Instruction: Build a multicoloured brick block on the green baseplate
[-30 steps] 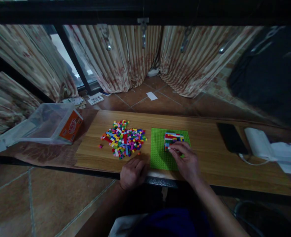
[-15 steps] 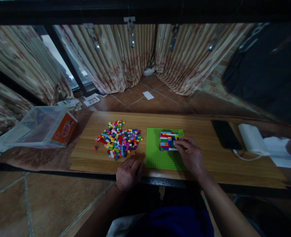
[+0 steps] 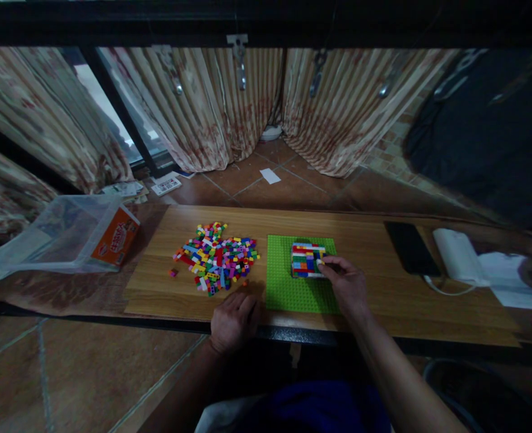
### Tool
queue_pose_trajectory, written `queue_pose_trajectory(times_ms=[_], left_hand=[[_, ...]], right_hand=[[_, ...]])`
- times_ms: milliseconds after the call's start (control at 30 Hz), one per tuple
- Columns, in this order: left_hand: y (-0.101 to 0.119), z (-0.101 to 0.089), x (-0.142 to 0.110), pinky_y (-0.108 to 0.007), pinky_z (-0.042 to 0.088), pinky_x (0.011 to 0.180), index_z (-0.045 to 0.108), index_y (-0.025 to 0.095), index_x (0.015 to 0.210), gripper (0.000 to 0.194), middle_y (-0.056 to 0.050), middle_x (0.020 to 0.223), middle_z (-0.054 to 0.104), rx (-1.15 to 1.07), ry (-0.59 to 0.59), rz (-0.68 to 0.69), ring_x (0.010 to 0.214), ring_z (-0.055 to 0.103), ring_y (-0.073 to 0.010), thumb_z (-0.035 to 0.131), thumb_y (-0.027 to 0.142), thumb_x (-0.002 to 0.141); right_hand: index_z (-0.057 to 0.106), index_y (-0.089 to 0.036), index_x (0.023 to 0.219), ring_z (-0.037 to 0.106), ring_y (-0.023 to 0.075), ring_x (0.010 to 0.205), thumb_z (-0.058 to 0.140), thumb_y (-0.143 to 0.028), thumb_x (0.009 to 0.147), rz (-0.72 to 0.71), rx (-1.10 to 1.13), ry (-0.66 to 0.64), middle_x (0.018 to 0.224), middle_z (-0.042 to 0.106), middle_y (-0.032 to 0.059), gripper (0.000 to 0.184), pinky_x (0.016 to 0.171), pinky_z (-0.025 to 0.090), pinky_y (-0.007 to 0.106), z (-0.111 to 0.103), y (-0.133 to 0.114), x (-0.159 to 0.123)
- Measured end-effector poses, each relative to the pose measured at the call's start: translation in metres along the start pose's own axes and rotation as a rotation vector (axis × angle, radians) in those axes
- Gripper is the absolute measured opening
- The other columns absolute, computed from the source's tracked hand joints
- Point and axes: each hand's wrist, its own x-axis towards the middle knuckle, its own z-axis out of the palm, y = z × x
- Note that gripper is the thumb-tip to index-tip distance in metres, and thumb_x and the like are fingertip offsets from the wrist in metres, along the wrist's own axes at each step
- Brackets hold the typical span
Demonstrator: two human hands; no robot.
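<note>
On the green baseplate (image 3: 279,291) sits a block built of multicoloured toy bricks (image 3: 303,264), with rows of red, white, blue and orange. My right hand (image 3: 348,282) is at the block's right side, thumb and forefinger pinched on a small white brick (image 3: 319,262) over its top. Whether that brick touches the block I cannot tell. My left hand (image 3: 233,319) rests curled on the table's front edge, closed, with nothing showing in it. Just beyond it lies a loose pile of small coloured bricks (image 3: 218,255).
A clear plastic bin (image 3: 76,234) with an orange label lies at the left end of the wooden table (image 3: 157,288). To the right are a black phone (image 3: 411,248), a white power bank (image 3: 458,255) with a cable, and white paper (image 3: 516,279). Curtains (image 3: 212,114) hang behind.
The view has shifted a little to the right. My right hand has moved from the block's front to its right side, uncovering more of the top. My left hand stays put on the table edge.
</note>
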Motion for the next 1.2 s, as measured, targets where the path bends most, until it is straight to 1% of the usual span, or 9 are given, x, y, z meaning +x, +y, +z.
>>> queue_pose_trajectory(times_ms=[233,500,700,800,867,967,1033,1100,1200], left_hand=[[0.000,-0.001,0.001,-0.028,0.042,0.060,0.056,0.019,0.077,0.014,-0.002,0.064,0.055,-0.006,0.014,0.003,0.063,0.055,-0.0167,0.051,0.020,0.090],[0.000,0.000,0.000,-0.029,0.042,0.060,0.055,0.019,0.076,0.014,-0.002,0.065,0.055,-0.003,-0.002,-0.013,0.063,0.055,-0.0166,0.052,0.020,0.090],[0.002,-0.002,0.001,-0.029,0.041,0.058,0.053,0.019,0.072,0.019,-0.001,0.064,0.054,0.005,0.009,-0.013,0.063,0.054,-0.0160,0.050,0.020,0.091],[0.002,-0.001,0.001,-0.028,0.041,0.058,0.052,0.019,0.072,0.020,-0.001,0.065,0.054,0.020,0.021,-0.010,0.063,0.054,-0.0159,0.049,0.020,0.091],[0.003,-0.001,0.001,-0.028,0.041,0.058,0.053,0.019,0.072,0.019,-0.001,0.065,0.055,0.024,0.029,-0.010,0.063,0.053,-0.0159,0.050,0.021,0.091],[0.003,-0.002,0.001,-0.028,0.042,0.058,0.053,0.019,0.073,0.018,-0.002,0.066,0.056,0.017,0.035,-0.007,0.063,0.054,-0.0160,0.050,0.021,0.091],[0.004,-0.002,0.001,-0.028,0.042,0.058,0.053,0.019,0.072,0.019,-0.003,0.066,0.057,0.018,0.036,-0.009,0.063,0.053,-0.0158,0.049,0.020,0.090],[0.004,-0.002,0.001,-0.028,0.041,0.057,0.053,0.019,0.072,0.019,-0.003,0.066,0.057,0.017,0.037,-0.011,0.062,0.053,-0.0155,0.049,0.020,0.090],[0.004,-0.002,0.000,-0.028,0.042,0.058,0.054,0.019,0.073,0.017,-0.003,0.066,0.056,-0.005,0.034,-0.002,0.061,0.053,-0.0154,0.049,0.021,0.090]], right_hand=[[0.070,-0.021,0.075,0.061,0.0161,0.070,0.080,-0.035,0.058,0.098,0.137,0.008,0.074,0.069,0.0000,0.024,0.069,0.047,0.033,0.003,-0.006,0.000],[0.070,-0.021,0.074,0.061,0.0153,0.067,0.080,-0.034,0.057,0.106,0.152,0.002,0.071,0.069,-0.0010,0.023,0.067,0.048,0.032,0.003,-0.004,0.001],[0.070,-0.021,0.077,0.062,0.0172,0.069,0.079,-0.040,0.058,0.078,0.121,-0.019,0.075,0.070,0.0010,0.028,0.068,0.048,0.034,0.002,0.000,0.002],[0.070,-0.021,0.077,0.062,0.0167,0.071,0.081,-0.037,0.055,0.094,0.157,-0.028,0.076,0.070,0.0006,0.029,0.070,0.048,0.034,-0.002,0.000,0.000],[0.070,-0.021,0.078,0.061,0.0152,0.070,0.082,-0.034,0.055,0.109,0.208,-0.004,0.076,0.069,-0.0004,0.029,0.070,0.047,0.033,-0.006,0.000,-0.002],[0.070,-0.021,0.080,0.058,0.0132,0.067,0.080,-0.032,0.058,0.121,0.223,0.096,0.076,0.067,-0.0012,0.027,0.067,0.045,0.030,-0.011,-0.002,-0.007],[0.069,-0.021,0.080,0.058,0.0133,0.067,0.078,-0.033,0.062,0.095,0.178,0.153,0.076,0.067,-0.0007,0.023,0.066,0.045,0.030,-0.012,-0.006,-0.013],[0.069,-0.021,0.081,0.060,0.0156,0.071,0.075,-0.035,0.067,0.034,0.105,0.147,0.078,0.068,0.0011,0.021,0.069,0.047,0.032,-0.008,-0.012,-0.022],[0.070,-0.022,0.085,0.064,0.0203,0.082,0.069,-0.038,0.075,-0.096,-0.055,-0.006,0.087,0.071,0.0047,0.019,0.076,0.049,0.036,0.004,-0.023,-0.039]])
